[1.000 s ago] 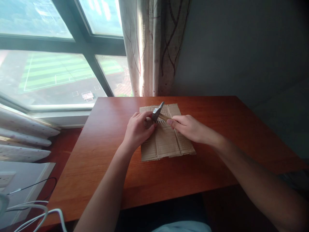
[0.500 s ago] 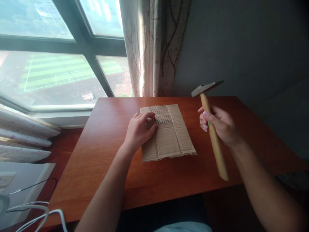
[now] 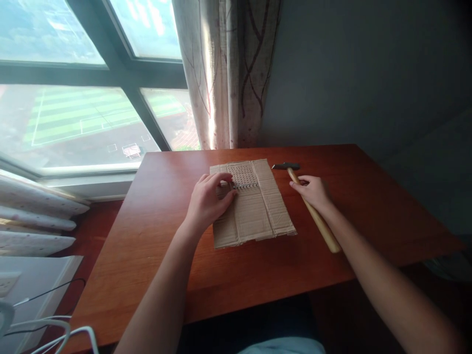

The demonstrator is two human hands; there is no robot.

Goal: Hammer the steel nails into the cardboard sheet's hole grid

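Observation:
A sheet of corrugated cardboard (image 3: pixel 254 221) lies on the table. On its upper part is a small tan sheet punched with rows of holes (image 3: pixel 243 174), with a dark zigzag row along its lower edge. My left hand (image 3: pixel 208 201) rests on the cardboard, index finger and thumb curled at the left edge of the perforated sheet, holding it down; the other fingers are partly hidden. To the right of the cardboard, my right hand (image 3: pixel 313 191) grips a hammer (image 3: pixel 319 223) by its wooden handle. The dark hammer head points to the upper left, low over the table or on it.
The brown wooden table (image 3: pixel 155 275) stands against a curtain (image 3: pixel 224 98) and a dark wall. A large window (image 3: pixel 84 118) is at the left. White cables (image 3: pixel 62 329) hang by the table's lower left corner, near a wall socket (image 3: pixel 9 282).
My right hand has lowered the hammer towards the table and turned it, its head now nearer the cardboard. My left hand stays at the perforated sheet. The view has shifted slightly.

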